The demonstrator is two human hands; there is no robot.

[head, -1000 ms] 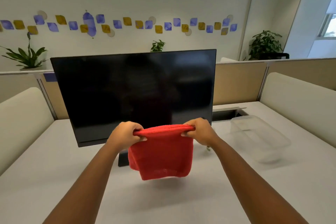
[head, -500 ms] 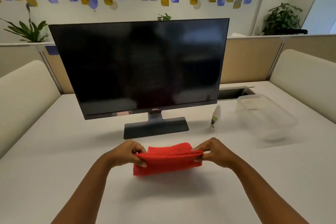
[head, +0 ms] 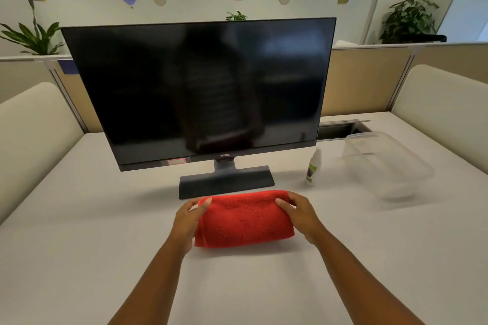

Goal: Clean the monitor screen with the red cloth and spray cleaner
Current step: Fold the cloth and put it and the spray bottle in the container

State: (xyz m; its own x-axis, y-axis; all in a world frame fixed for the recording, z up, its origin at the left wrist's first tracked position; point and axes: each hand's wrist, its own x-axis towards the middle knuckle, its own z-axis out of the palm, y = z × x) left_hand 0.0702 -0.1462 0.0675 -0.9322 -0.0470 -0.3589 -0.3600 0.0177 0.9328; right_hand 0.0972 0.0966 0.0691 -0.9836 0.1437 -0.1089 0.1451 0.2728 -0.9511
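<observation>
A folded red cloth (head: pixel 244 219) lies on the white desk just in front of the monitor's dark base (head: pixel 226 181). My left hand (head: pixel 188 219) grips its left end and my right hand (head: pixel 299 213) grips its right end, thumbs on top. The black monitor screen (head: pixel 203 90) stands upright behind it, switched off. A small white spray bottle (head: pixel 313 165) with a green label stands to the right of the base, apart from both hands.
A clear plastic container (head: pixel 385 163) sits at the right of the desk (head: pixel 79 232), behind it an open cable slot (head: pixel 340 128). Padded cream dividers (head: pixel 31 134) flank both sides. Plants stand beyond the partitions.
Both hands brought the cloth down from in front of the screen onto the desk and folded it into a flat bundle. The camera tilted down and closer.
</observation>
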